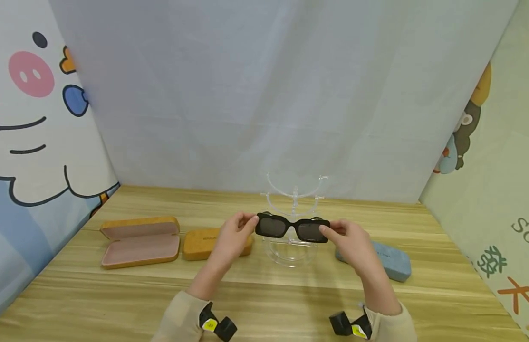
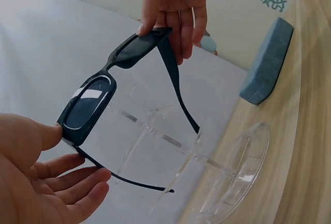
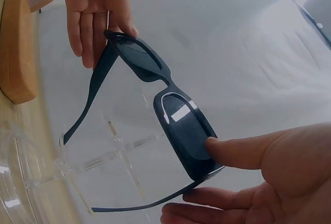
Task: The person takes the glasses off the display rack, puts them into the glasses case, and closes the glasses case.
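Note:
Black rectangular sunglasses (image 1: 292, 228) are held level between both hands, lenses toward me and temples unfolded, pointing away. My left hand (image 1: 235, 236) pinches the left end of the frame between thumb and fingers. At the other end, my right hand (image 1: 349, 242) pinches the frame, its thumb against the lens. Just behind and below the sunglasses stands a clear plastic display stand (image 1: 295, 192) with curved arms and a round base. In the left wrist view the temple tips reach close to the stand (image 2: 194, 157); whether they touch it I cannot tell.
On the left of the wooden table (image 1: 264, 304) lies an open orange glasses case (image 1: 140, 251) with pink lining. A closed orange case (image 1: 197, 244) sits beside it, partly behind the left hand. A blue case (image 1: 394, 261) lies right, partly covered by the right arm. A pale curtain (image 1: 247, 95) hangs behind.

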`<state>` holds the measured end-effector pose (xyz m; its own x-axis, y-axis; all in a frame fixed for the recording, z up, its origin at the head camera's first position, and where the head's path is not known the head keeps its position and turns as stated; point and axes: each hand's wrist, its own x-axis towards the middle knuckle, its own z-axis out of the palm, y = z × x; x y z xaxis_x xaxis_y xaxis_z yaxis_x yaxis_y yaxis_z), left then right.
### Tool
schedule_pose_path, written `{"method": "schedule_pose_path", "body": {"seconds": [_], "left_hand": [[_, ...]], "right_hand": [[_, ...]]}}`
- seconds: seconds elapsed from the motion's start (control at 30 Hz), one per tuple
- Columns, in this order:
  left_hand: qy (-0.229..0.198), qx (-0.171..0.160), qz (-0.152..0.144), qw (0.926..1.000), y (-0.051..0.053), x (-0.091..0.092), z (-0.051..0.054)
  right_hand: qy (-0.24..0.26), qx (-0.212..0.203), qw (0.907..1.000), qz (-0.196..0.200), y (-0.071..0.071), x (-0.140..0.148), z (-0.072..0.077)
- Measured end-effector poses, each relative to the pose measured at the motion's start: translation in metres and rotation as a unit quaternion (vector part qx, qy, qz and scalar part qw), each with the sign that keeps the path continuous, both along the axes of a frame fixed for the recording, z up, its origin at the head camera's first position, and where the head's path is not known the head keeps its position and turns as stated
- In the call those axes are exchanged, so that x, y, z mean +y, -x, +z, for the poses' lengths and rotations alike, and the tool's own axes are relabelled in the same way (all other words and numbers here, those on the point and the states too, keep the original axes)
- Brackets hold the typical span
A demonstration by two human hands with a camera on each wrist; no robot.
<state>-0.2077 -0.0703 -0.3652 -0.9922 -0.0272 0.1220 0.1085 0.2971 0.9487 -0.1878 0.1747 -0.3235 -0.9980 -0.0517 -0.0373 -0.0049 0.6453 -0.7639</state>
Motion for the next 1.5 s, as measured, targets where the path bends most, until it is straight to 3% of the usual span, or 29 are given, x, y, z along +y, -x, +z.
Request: {"method": "schedule_pose_path", "body": {"seconds": [0.23,0.7,0.93,1.27,1.5], "left_hand": [[0.002,0.026,0.002,0.9997,-0.002,-0.003,0.011],[0.004,0.030,-0.010,0.9995,-0.018,-0.006,0.030],[-0.025,0.061,-0.017,0.9977,-0.027,-0.005,0.040],[-0.081,0.109,-0.033,0.9902,-0.039,-0.007,0.052],[-0.135,0.156,-0.066,0.9761,-0.044,-0.009,0.056]], "right_hand": [[0.028,0.017,0.9994,-0.006,-0.008,0.002,0.009],[0.068,0.041,0.9964,-0.031,-0.023,0.003,0.026],[0.103,0.071,0.9914,-0.037,-0.031,0.000,0.033],[0.128,0.130,0.9824,-0.038,-0.049,-0.004,0.042],[0.163,0.197,0.9659,-0.040,-0.051,-0.011,0.040]]}}
